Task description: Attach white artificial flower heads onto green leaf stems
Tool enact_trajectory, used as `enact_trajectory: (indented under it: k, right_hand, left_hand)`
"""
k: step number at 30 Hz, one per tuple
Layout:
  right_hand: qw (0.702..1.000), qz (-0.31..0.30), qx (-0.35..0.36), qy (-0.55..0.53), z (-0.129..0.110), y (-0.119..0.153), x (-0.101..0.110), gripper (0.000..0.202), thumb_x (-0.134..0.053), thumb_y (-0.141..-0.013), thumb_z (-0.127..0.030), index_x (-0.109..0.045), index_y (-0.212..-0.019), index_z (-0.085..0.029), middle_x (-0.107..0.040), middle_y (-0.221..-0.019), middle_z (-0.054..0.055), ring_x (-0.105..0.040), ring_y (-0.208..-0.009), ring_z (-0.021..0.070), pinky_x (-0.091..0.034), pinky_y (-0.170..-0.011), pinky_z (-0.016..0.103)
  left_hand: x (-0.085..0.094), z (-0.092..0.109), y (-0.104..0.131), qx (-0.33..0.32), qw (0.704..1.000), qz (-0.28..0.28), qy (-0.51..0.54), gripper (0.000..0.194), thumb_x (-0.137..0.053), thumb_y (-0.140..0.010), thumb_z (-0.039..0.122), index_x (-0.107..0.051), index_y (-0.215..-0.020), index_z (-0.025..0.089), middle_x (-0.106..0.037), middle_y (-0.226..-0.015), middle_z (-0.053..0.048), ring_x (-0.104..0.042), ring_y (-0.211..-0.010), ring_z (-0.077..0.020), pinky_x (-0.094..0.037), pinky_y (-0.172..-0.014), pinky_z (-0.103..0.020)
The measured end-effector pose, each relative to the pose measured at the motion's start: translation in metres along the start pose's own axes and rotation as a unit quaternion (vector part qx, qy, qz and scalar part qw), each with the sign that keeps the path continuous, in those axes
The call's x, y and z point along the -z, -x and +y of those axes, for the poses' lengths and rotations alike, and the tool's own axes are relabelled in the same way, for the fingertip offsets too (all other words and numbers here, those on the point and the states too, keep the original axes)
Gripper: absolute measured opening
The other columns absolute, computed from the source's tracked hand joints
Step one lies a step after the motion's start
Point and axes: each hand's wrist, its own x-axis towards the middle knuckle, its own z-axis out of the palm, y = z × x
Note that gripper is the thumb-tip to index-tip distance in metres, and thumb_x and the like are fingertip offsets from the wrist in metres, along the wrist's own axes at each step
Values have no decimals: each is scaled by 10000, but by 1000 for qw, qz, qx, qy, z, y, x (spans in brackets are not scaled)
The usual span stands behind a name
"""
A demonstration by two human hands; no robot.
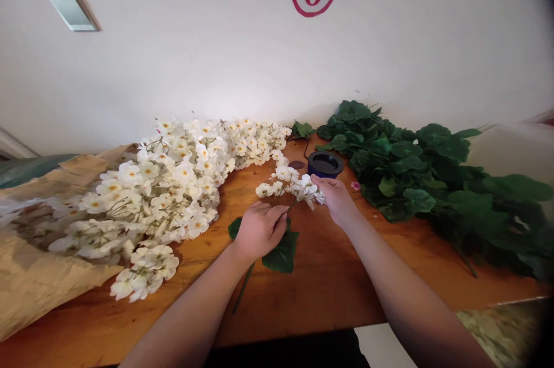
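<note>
flower spray [298, 186] lies just nearer the wearer than the round black pot [325, 163], a little to its left, held up between both hands. the right hand's [335, 201] thumb and fingertips are drawn together on the blossoms at the right edge; how tightly they press, i cannot tell. that looks like a light pinch, likely to steady the petals without crushing them. the left hand [262, 229], nearer the wearer and left of the pot, has its fingers curled in with almost no gap, gripping the thin stem under the blooms, probably as the firm anchor. green leaves [281, 252] spread below that fist, and a stalk [243, 290] slants out toward the wearer; whether it joins the spray is hidden by the palm.

farther out, left of the pot, white flowers [186, 177] are heaped with brown paper [43, 281] around their near-left end, perhaps to keep the stems bundled. right of the pot, a green leaf pile [402, 154] runs along the wooden table [320, 287]. having one heap on each side seems to leave the hands working room and either pile within reach.
</note>
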Motion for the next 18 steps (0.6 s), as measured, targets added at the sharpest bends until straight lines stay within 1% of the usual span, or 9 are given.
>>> enact_trajectory:
  k: [10,18]
  right_hand:
    - [1000,2,-9,-4,1,0,1,435,-712,-694,-545,-550,-534,-174,-431,-445,-40,-318,-405,73,-201,-406,239]
    - [1000,17,-13,-8,0,1,0,443,-731,-665,-537,-528,-508,-175,-432,-432,-43,-324,-397,71,-205,-404,241]
  left_hand:
    - [0,1,0,-3,1000,1,-2,220,-469,-910,214,-621,-1065,174,-667,-731,-35,-601,-659,-172,-442,-661,-323]
    - [0,1,0,-12,1000,7,-7,221,-469,-910,212,-625,-1059,162,-664,-733,-37,-597,-661,-172,-438,-660,-331]
